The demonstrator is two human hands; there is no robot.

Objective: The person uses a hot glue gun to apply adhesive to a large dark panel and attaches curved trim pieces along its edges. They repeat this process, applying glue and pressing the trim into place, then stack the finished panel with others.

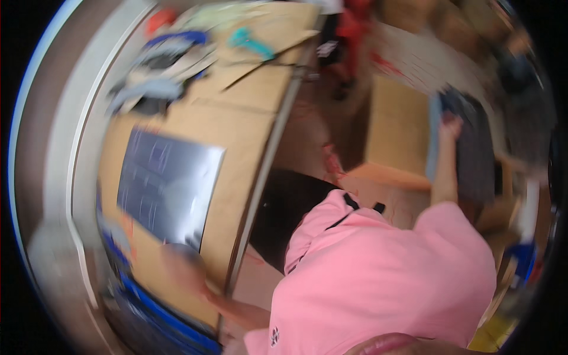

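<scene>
My left hand [182, 267] is over the table by the near edge of a shiny dark sheet [168, 180] with thin light outlines on it. Motion smears its fingers; a small dark patch beside them cannot be made out. Stretched out to the right, my right hand [451, 126] is closed on the upper part of a dark grey cloth [470, 151]. That cloth hangs or lies along the side of an open-looking cardboard box [397, 121], with a light blue strip between the two.
On the far part of the tan table [236, 124] lie a heap of grey and blue cloth pieces [157, 74], a teal tool [251, 44] and a thin dark rod [251, 74]. An orange-red object [160, 21] is behind. Another person's legs [338, 65] show beyond the table.
</scene>
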